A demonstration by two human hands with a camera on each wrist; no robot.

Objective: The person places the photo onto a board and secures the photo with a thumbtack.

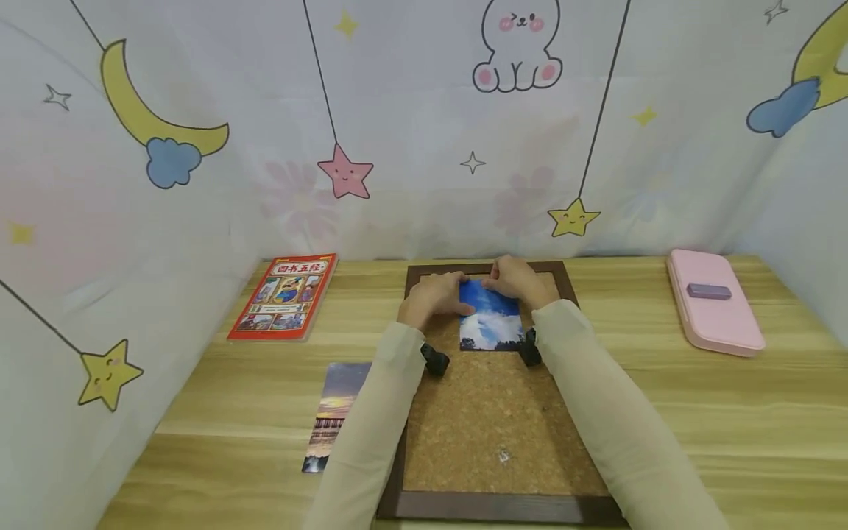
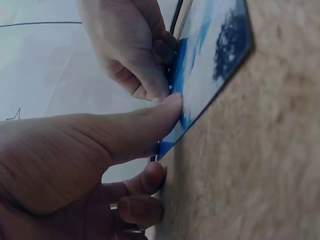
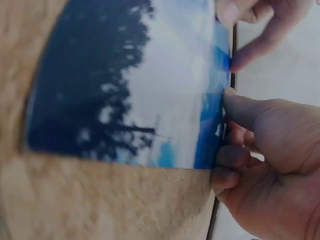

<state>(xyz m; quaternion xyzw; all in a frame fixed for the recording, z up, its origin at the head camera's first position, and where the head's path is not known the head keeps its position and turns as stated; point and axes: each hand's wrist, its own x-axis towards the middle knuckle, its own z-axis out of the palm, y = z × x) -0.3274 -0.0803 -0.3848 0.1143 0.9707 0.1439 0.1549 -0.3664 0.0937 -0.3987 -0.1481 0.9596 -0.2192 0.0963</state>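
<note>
A photo print of blue sky, white cloud and dark trees (image 1: 492,324) lies upright on the upper part of a dark-framed cork board (image 1: 490,419). My left hand (image 1: 433,296) is at its upper left, with the straight thumb pressing on the picture near the left edge and the other fingers beside it, over the cork. Along the top edge of the print, my right hand (image 1: 521,281) pinches with its thumb and curled fingers. Both thumb tips show at the photo (image 3: 170,85) in the right wrist view; the right fingertips are partly hidden.
A sunset photo (image 1: 334,412) lies left of the board, partly behind the left sleeve. Farther back on the wooden table is a red comic-style book (image 1: 285,298). At the right lies a pink case (image 1: 715,302). A patterned curtain (image 1: 424,132) hangs behind the table.
</note>
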